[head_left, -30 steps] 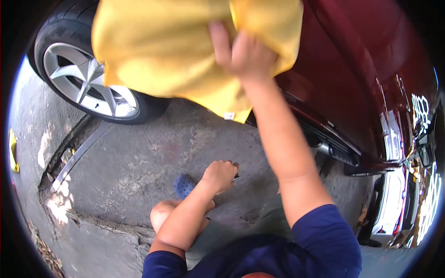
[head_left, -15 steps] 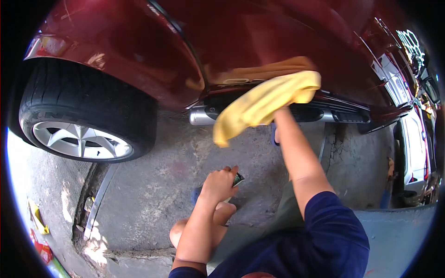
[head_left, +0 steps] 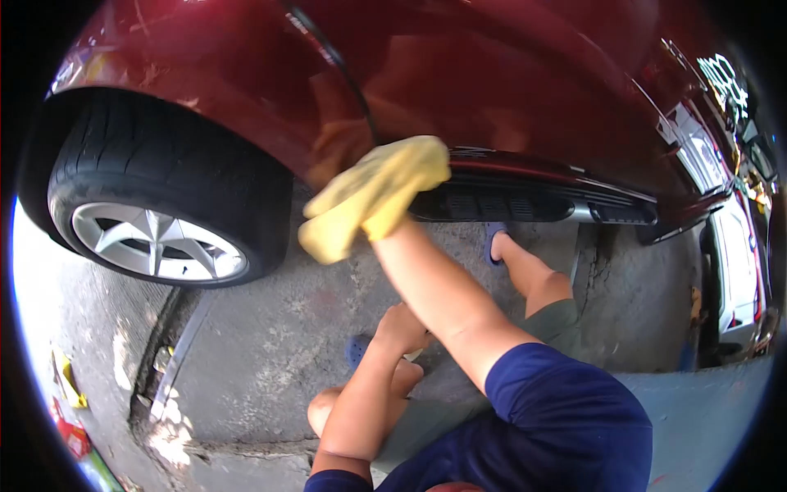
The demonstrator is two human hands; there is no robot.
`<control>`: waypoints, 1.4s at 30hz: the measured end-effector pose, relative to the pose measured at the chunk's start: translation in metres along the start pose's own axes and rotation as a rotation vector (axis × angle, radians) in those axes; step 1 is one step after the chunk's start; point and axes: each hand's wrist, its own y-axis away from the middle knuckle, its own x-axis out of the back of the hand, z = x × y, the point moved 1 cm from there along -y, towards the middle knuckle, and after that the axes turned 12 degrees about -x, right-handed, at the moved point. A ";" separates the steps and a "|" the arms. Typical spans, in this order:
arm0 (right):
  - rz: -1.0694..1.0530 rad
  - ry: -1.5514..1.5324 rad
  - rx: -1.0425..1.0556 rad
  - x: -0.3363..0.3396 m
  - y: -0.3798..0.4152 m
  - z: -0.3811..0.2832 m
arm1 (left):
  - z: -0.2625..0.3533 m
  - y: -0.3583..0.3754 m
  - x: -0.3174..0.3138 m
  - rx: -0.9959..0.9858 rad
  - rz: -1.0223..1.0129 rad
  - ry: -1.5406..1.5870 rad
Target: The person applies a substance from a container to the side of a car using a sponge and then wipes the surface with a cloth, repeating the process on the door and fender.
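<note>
A yellow cloth, blurred by motion, lies against the lower panel of the dark red car, close to the rear edge of the door. My right hand is closed on it, the fingers mostly covered by the folds. Lower down, my left hand is held over my leg with its fingers curled round something; my right forearm partly covers it. Only a pale bit shows beneath that hand, so its kind is hidden.
At left stands the car's black tyre with a silver spoked wheel. A side step runs along the sill. My feet wear blue clogs on the concrete floor. A white car is at right.
My right hand has swept the yellow cloth left along the car, from above the side step toward the wheel. My left hand stays low, and the dark green thing seen in it earlier is now hidden.
</note>
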 end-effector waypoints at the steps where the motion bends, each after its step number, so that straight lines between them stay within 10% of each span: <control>1: 0.030 -0.076 0.102 -0.003 0.006 -0.022 | -0.006 -0.002 -0.005 -0.016 0.085 0.088; 5: -0.040 -0.377 0.299 0.008 -0.006 0.035 | -0.006 -0.011 0.008 -0.097 -0.102 -0.235; 14: 0.030 0.334 -0.560 0.130 -0.079 0.405 | -0.011 0.013 -0.005 -0.148 -0.026 -0.234; 19: 0.040 0.480 -0.584 0.122 -0.082 0.330 | 0.012 0.001 0.008 -0.176 -0.059 -0.275; 27: 0.270 0.086 0.073 0.007 -0.014 0.045 | 0.007 -0.018 0.006 -0.167 -0.018 -0.160; 30: 0.084 -0.405 0.397 0.029 -0.028 0.104 | 0.003 -0.021 0.012 -0.099 -0.071 -0.222; 32: -0.163 -0.699 -0.070 0.030 -0.029 0.188 | -0.004 -0.021 0.011 -0.078 -0.040 -0.259; 37: -0.010 -0.071 -0.513 0.049 -0.053 0.391 | -0.006 -0.012 0.007 -0.134 0.039 -0.224; 40: -0.538 0.739 -0.526 0.104 -0.073 0.339 | -0.009 -0.014 0.000 -0.147 -0.022 -0.248; 42: -0.595 0.684 -0.437 0.121 -0.058 0.290 | -0.003 -0.014 -0.004 -0.143 -0.072 -0.253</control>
